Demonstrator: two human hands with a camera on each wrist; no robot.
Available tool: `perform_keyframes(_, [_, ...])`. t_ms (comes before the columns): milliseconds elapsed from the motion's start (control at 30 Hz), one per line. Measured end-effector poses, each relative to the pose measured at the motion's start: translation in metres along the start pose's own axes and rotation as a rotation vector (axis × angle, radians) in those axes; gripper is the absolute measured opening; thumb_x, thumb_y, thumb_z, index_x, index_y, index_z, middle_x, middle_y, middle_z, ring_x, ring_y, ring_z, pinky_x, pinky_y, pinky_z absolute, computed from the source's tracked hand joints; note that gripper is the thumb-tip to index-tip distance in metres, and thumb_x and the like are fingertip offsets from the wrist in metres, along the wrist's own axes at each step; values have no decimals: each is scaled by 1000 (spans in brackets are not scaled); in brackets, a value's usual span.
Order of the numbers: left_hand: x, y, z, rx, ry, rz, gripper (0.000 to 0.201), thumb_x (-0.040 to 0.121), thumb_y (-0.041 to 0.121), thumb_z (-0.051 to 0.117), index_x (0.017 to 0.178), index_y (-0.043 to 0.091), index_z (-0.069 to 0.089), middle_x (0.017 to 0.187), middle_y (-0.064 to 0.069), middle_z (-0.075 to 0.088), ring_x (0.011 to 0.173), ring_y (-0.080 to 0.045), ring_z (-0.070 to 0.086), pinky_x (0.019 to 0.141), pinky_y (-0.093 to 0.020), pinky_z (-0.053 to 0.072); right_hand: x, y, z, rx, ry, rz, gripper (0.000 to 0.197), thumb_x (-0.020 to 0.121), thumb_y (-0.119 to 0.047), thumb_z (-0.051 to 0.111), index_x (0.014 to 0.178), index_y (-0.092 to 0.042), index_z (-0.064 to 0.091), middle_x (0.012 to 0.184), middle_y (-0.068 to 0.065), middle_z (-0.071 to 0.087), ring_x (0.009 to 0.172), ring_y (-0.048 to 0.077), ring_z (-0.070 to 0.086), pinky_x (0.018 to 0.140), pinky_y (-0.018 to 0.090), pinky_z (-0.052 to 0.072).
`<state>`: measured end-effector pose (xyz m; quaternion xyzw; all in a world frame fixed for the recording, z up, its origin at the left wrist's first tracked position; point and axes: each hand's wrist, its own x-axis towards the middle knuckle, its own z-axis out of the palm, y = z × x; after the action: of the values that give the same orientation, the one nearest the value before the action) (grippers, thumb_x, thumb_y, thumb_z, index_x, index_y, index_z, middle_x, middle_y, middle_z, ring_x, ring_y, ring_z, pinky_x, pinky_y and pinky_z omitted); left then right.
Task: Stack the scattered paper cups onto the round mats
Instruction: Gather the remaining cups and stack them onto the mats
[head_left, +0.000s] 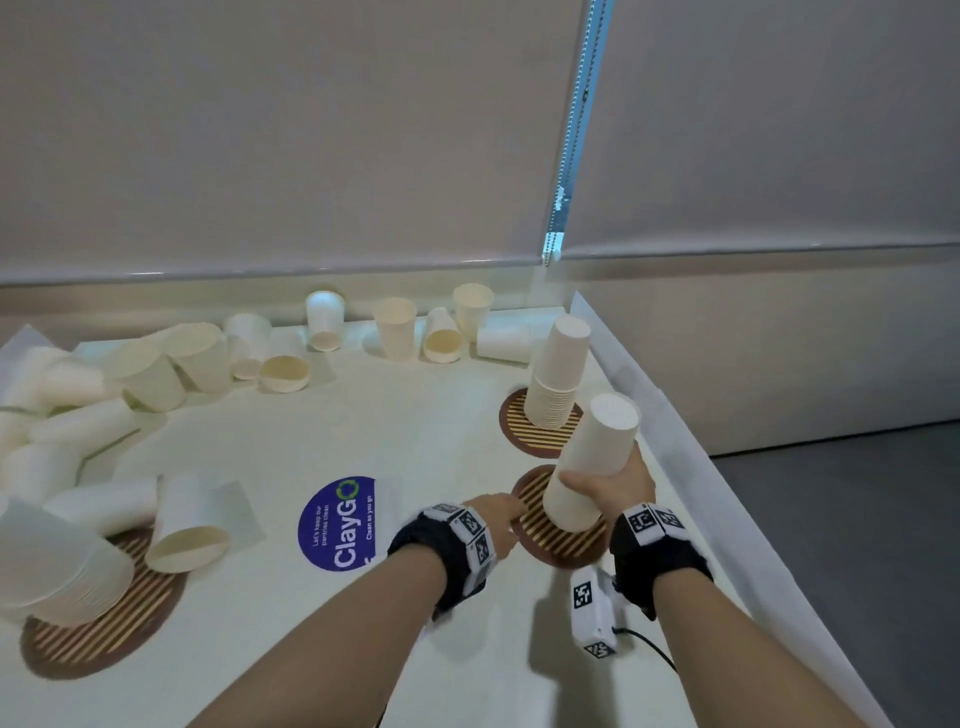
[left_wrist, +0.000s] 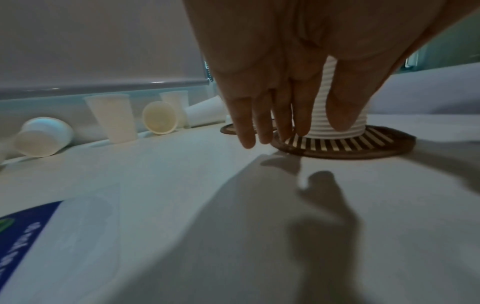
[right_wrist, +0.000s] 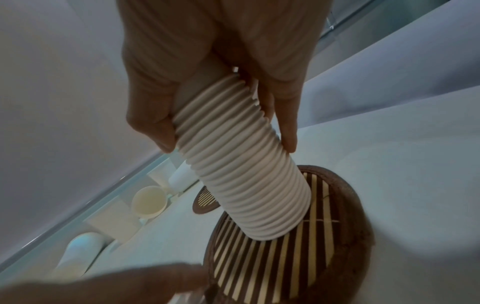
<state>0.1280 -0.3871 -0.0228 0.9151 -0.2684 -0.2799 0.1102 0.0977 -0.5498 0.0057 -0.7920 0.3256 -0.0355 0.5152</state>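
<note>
My right hand (head_left: 605, 480) grips a tall stack of upside-down white paper cups (head_left: 592, 462) around its middle; the stack tilts and its rim end rests on a brown striped round mat (head_left: 558, 545). In the right wrist view the thumb and fingers wrap the ribbed cup stack (right_wrist: 244, 170) above that mat (right_wrist: 324, 257). My left hand (head_left: 493, 512) reaches with straight fingers to the mat's left edge; its fingertips (left_wrist: 248, 142) hover at the mat (left_wrist: 363, 148) rim, holding nothing. A second cup stack (head_left: 558, 379) stands on the farther mat (head_left: 535, 434).
Several loose cups (head_left: 395, 330) lie and stand along the back wall and pile up at the left (head_left: 78, 410). Another mat (head_left: 104, 623) at front left carries a toppled stack (head_left: 62, 577). A blue round sticker (head_left: 337, 525) marks the table middle. The table's right edge (head_left: 727, 493) drops off.
</note>
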Motion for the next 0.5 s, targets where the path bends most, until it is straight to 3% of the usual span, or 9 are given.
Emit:
perform_keyframes(67, [8, 1, 6, 22, -60, -2, 54, 93, 15, 47, 145, 15, 34, 151, -7, 35, 137, -25, 36, 112, -34, 32, 6, 2, -3, -1, 9, 6, 85, 61, -19, 85, 132, -20, 39, 134, 8, 53, 124, 32, 49, 105, 48, 39])
perform_keyframes(167, [17, 2, 16, 91, -110, 54, 57, 93, 14, 47, 148, 12, 28, 156, -6, 24, 142, -24, 25, 116, -34, 22, 13, 5, -10, 5, 15, 15, 87, 61, -20, 85, 134, -21, 37, 136, 8, 50, 125, 32, 47, 107, 51, 38])
perform_keyframes(400, [24, 10, 28, 107, -26, 67, 59, 96, 21, 44, 150, 15, 22, 158, 0, 18, 141, -22, 24, 112, -34, 26, 18, 15, -18, 59, 65, 42, 84, 61, -18, 84, 131, -20, 38, 132, 9, 53, 122, 34, 48, 104, 53, 39])
perform_keyframes(500, [14, 1, 20, 118, 25, -14, 59, 97, 29, 43, 149, 13, 22, 157, -2, 18, 143, -21, 22, 116, -37, 23, 15, 19, -16, 71, 60, 86, 90, 62, -17, 84, 135, -19, 33, 134, 9, 50, 125, 34, 46, 105, 54, 37])
